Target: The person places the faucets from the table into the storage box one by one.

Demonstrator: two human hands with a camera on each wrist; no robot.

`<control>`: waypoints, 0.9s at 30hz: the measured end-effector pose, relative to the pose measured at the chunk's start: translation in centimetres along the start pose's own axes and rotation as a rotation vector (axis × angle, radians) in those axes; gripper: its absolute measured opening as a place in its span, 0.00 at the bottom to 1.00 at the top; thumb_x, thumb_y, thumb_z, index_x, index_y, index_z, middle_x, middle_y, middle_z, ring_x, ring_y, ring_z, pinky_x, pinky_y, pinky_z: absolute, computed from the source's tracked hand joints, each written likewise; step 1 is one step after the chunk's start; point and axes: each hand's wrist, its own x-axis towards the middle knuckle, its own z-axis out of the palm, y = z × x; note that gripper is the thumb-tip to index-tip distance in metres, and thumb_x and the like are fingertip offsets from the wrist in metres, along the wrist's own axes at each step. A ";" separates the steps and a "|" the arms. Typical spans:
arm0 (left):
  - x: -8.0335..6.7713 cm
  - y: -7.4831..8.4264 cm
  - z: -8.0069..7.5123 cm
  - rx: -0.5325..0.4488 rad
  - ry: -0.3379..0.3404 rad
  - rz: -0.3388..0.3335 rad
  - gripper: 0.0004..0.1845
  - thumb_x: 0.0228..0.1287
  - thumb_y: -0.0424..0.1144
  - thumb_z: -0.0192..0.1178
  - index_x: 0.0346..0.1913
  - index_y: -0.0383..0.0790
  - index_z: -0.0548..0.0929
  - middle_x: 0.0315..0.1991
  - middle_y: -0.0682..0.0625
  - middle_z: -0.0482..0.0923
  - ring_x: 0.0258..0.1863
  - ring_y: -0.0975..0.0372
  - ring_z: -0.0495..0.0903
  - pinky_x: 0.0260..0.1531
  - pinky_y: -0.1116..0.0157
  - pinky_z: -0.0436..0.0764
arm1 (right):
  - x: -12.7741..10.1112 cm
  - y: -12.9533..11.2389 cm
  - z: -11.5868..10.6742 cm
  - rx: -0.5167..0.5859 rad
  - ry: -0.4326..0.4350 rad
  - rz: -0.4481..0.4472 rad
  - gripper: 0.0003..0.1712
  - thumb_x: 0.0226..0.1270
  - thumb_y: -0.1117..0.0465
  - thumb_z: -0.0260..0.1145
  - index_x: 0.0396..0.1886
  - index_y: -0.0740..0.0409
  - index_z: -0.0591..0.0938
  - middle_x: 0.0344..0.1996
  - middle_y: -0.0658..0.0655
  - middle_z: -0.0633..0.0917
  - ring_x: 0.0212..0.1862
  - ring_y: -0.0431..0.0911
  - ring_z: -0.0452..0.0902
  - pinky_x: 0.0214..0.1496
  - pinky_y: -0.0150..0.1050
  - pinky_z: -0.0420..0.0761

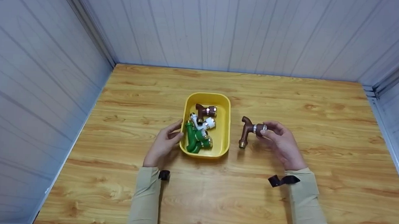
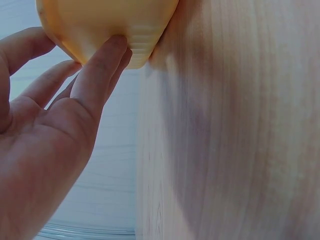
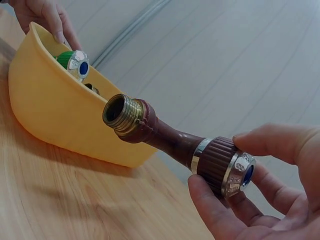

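My right hand [image 1: 284, 145] pinches a brown faucet [image 1: 248, 130] by its ribbed knob, between the thumb and fingers. In the right wrist view the brown faucet [image 3: 175, 142] hangs above the table with its brass threaded end toward the yellow bin [image 3: 60, 100]. Extended fingers of my left hand [image 1: 164, 142] touch the left side of the yellow bin [image 1: 228, 127]. The left wrist view shows those fingers [image 2: 97, 75] against the outer wall of the bin. Inside lie another brown faucet [image 1: 201, 112], a white faucet [image 1: 205, 124] and two green faucets [image 1: 193, 136], partly overlapping.
The wood-grain table [image 1: 201, 198] carries the bin near its middle. Pale panelled walls [image 1: 218, 30] stand behind it and along both sides. A black strap [image 1: 283, 180] sits at the right wrist and another [image 1: 164, 175] at the left.
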 end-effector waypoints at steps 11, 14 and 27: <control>0.0 -0.3 0.0 0.005 -0.006 0.028 0.28 0.68 0.27 0.54 0.70 0.33 0.63 0.64 0.35 0.67 0.58 0.46 0.73 0.53 0.59 0.78 | 0.0 0.2 2.3 -0.023 -0.039 -0.003 0.22 0.61 0.73 0.65 0.54 0.72 0.71 0.50 0.62 0.74 0.46 0.50 0.81 0.55 0.45 0.78; 0.0 -0.3 0.0 0.004 -0.006 0.026 0.28 0.68 0.27 0.54 0.70 0.34 0.63 0.64 0.35 0.67 0.59 0.46 0.72 0.53 0.58 0.78 | 0.0 0.2 2.8 -0.017 -0.047 -0.006 0.19 0.61 0.74 0.65 0.52 0.71 0.73 0.48 0.63 0.74 0.45 0.50 0.81 0.55 0.46 0.78; 0.0 -0.3 0.0 -0.010 0.003 0.020 0.28 0.68 0.27 0.55 0.70 0.35 0.64 0.64 0.36 0.68 0.59 0.46 0.73 0.53 0.58 0.78 | -0.2 0.2 4.7 -0.011 -0.077 0.021 0.22 0.59 0.74 0.67 0.53 0.72 0.72 0.50 0.64 0.73 0.46 0.52 0.81 0.56 0.46 0.78</control>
